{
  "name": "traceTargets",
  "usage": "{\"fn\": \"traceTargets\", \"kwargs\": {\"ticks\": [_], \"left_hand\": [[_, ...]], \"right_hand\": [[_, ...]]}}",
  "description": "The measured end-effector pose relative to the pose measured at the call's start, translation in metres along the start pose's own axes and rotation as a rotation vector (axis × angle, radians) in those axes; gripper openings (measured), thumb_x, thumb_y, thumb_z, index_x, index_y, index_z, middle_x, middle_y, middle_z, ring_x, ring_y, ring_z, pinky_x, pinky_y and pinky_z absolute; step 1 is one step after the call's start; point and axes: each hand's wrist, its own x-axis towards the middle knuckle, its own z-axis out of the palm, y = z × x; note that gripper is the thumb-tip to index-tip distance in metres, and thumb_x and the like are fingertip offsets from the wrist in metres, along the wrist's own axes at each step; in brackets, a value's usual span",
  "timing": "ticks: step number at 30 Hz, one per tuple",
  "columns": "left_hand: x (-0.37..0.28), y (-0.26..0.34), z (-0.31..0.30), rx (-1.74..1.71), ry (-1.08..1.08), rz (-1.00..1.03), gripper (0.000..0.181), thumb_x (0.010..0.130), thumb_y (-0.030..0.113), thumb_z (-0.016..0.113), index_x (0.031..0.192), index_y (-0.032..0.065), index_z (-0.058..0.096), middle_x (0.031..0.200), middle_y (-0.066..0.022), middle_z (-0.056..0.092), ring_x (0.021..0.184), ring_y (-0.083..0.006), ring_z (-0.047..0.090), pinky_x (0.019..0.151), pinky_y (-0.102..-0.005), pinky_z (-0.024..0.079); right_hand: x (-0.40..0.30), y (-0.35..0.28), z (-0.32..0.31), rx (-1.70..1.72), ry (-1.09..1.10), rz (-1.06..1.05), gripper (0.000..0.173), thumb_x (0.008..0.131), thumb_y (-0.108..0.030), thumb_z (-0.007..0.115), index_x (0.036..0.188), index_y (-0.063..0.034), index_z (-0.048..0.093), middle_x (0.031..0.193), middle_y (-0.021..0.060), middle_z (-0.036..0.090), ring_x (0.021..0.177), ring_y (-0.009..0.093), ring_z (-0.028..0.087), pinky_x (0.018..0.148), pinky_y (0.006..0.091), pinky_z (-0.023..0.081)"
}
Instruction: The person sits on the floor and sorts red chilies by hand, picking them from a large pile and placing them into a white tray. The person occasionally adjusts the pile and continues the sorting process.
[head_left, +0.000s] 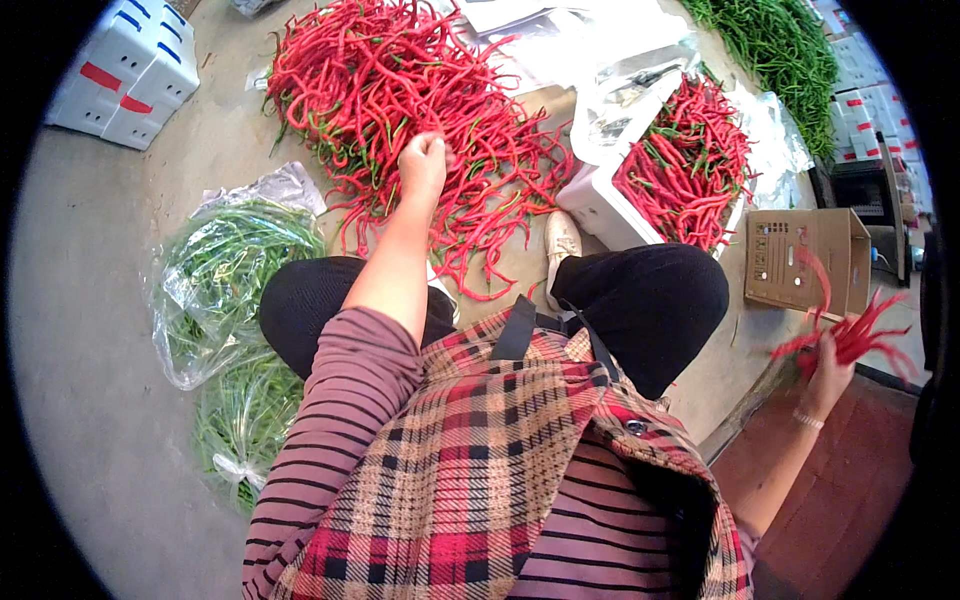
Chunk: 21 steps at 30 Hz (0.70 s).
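Note:
A large heap of long red chili peppers (375, 82), some partly green, lies on the floor before me. My left hand (424, 166) is over the heap's near part, its fingers curled; whether a pepper is between them cannot be told. Out at the far right, my right hand (827, 377) grips a bunch of red chili peppers (862, 334), clear of the floor. A white foam box (611, 206), filled with more red chili peppers (686, 165), stands tilted beyond my right knee, with plastic film around it.
Clear plastic bags of green peppers (240, 262) lie left of my knee. White foam boxes (127, 71) are stacked at the upper left. A cardboard box (795, 259) stands at right, and a heap of green peppers (780, 60) lies at the upper right.

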Motion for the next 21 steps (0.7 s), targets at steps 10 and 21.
{"fn": "traceTargets", "kwargs": {"ticks": [10,21], "left_hand": [[0.003,-0.096,-0.025,1.051,-0.275,-0.143,0.026,0.084,0.025,0.059,0.102,0.0081,0.067,0.102,-0.0162,0.067,0.099,-0.0295,0.063,0.089,-0.0394,0.048],[-0.027,-0.131,0.021,1.557,-0.763,-0.159,0.03,0.085,0.023,0.053,0.108,0.0075,0.064,0.112,-0.0172,0.064,0.104,-0.0311,0.062,0.089,-0.0434,0.048]], "right_hand": [[-0.242,0.265,-0.093,-0.522,-0.179,1.099,0.02,0.075,-0.001,0.058,0.094,-0.0035,0.061,0.075,0.002,0.056,0.057,0.014,0.055,0.051,0.0306,0.046],[0.039,-0.025,0.158,0.077,-0.147,0.013,0.025,0.085,-0.015,0.067,0.103,0.0011,0.061,0.08,0.0001,0.057,0.069,0.006,0.052,0.061,0.0201,0.039]]}}
